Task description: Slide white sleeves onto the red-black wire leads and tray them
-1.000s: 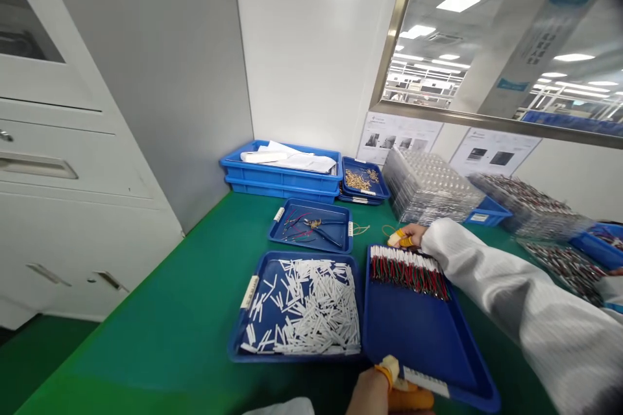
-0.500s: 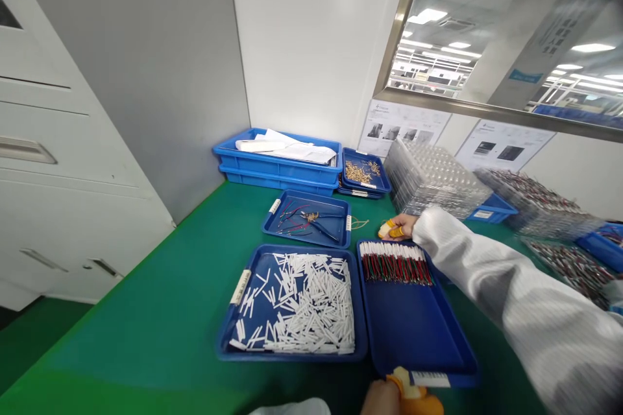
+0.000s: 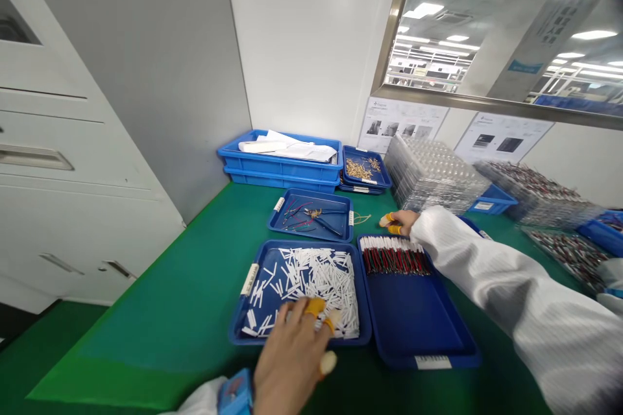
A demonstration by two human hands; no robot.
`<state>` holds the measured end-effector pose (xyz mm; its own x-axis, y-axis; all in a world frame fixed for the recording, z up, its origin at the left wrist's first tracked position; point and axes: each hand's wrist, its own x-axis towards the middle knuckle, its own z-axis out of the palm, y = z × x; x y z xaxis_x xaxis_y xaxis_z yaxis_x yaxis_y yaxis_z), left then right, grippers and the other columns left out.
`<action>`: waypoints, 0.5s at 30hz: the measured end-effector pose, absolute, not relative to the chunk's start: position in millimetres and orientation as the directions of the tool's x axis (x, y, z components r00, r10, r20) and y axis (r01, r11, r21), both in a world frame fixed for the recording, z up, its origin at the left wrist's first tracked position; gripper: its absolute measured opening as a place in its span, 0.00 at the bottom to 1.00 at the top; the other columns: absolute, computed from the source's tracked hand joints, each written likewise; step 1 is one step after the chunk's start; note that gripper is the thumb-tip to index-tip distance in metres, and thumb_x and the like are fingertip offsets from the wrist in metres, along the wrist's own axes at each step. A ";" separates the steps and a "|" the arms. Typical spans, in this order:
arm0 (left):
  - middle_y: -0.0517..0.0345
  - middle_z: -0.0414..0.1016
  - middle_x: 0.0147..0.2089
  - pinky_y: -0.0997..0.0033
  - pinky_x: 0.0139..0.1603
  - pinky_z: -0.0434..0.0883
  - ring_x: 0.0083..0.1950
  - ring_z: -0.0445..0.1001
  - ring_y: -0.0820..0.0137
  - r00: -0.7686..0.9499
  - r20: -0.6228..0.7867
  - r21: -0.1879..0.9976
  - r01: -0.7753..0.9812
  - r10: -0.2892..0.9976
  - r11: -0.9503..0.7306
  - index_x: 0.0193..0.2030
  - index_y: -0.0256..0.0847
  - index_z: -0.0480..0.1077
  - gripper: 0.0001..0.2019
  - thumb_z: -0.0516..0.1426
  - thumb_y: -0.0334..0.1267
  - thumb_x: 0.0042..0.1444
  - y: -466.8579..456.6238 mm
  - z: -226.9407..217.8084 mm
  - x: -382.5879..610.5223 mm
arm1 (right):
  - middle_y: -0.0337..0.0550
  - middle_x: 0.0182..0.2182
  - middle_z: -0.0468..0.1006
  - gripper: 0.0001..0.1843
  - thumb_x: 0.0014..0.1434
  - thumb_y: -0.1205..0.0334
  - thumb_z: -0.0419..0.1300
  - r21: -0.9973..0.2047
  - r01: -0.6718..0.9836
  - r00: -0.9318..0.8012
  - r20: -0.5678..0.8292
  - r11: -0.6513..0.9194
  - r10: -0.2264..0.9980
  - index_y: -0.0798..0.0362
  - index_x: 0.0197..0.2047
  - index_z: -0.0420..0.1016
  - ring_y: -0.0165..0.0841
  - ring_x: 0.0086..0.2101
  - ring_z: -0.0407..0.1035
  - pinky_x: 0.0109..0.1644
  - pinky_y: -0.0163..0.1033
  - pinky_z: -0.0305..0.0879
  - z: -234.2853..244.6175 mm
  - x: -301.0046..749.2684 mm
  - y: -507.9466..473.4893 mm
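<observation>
Green worktop [image 3: 195, 285] against a pale wall [image 3: 306, 39], below a metal-framed window [image 3: 433, 45]. Two blue trays sit side by side near the person. The left tray [image 3: 350, 342] holds scattered short white tubes [image 3: 335, 285]; the right tray [image 3: 413, 318] has a row of white-tipped red, green and black wires [image 3: 394, 259] along its far end. Palm down, the left hand [image 3: 292, 353] is over the near edge of the tube tray, fingers loosely spread, gripping nothing visible; fingertip contact is unclear. Just beyond the wires, the right hand [image 3: 403, 220] has its fingers partly curled; whether it holds anything cannot be told. Behind the tubes, a smaller tray [image 3: 280, 224] contains pliers [image 3: 328, 227].
</observation>
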<state>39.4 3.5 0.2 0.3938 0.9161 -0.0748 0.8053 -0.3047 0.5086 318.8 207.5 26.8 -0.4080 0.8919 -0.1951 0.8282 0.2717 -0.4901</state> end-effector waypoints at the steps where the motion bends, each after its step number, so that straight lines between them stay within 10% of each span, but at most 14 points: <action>1: 0.48 0.72 0.44 0.47 0.54 0.55 0.55 0.61 0.54 0.420 -0.030 0.362 0.850 0.907 -0.382 0.43 0.40 0.69 0.17 0.54 0.24 0.46 6.7 -2.6 26.1 | 0.45 0.44 0.70 0.12 0.59 0.62 0.53 -0.458 0.833 -0.419 -0.157 0.311 0.894 0.55 0.45 0.67 0.34 0.40 0.67 0.42 0.45 0.66 31.4 317.5 200.7; 6: 0.56 0.74 0.42 0.52 0.49 0.64 0.48 0.68 0.59 0.580 0.112 0.016 0.811 0.807 -0.585 0.44 0.45 0.68 0.22 0.48 0.19 0.47 5.0 -24.0 -22.4 | 0.45 0.43 0.72 0.11 0.58 0.64 0.53 -0.291 0.830 -0.503 -0.019 0.476 0.864 0.55 0.45 0.68 0.35 0.42 0.67 0.45 0.46 0.64 46.8 305.1 154.6; 11: 0.57 0.75 0.40 0.53 0.45 0.67 0.45 0.71 0.57 0.631 0.217 -0.109 0.774 0.745 -0.624 0.43 0.47 0.69 0.18 0.50 0.24 0.48 -11.2 -31.2 -67.8 | 0.42 0.38 0.77 0.13 0.54 0.68 0.54 -0.090 0.826 -0.556 0.034 0.556 0.831 0.50 0.42 0.73 0.33 0.41 0.69 0.46 0.39 0.63 39.3 267.2 119.1; 15: 0.56 0.76 0.41 0.51 0.44 0.67 0.46 0.71 0.54 0.614 0.170 -0.161 0.789 0.771 -0.593 0.44 0.48 0.70 0.20 0.49 0.24 0.47 -17.9 -34.7 -97.1 | 0.44 0.34 0.79 0.10 0.49 0.72 0.57 0.115 0.811 -0.580 0.030 0.574 0.814 0.50 0.34 0.76 0.39 0.43 0.67 0.54 0.52 0.51 21.0 222.0 114.3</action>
<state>-97.1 -17.9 -34.7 0.6143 0.7705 0.1700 0.7887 -0.5933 -0.1612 222.0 114.3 21.0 -0.5805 0.8137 0.0296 0.8107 0.5741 0.1150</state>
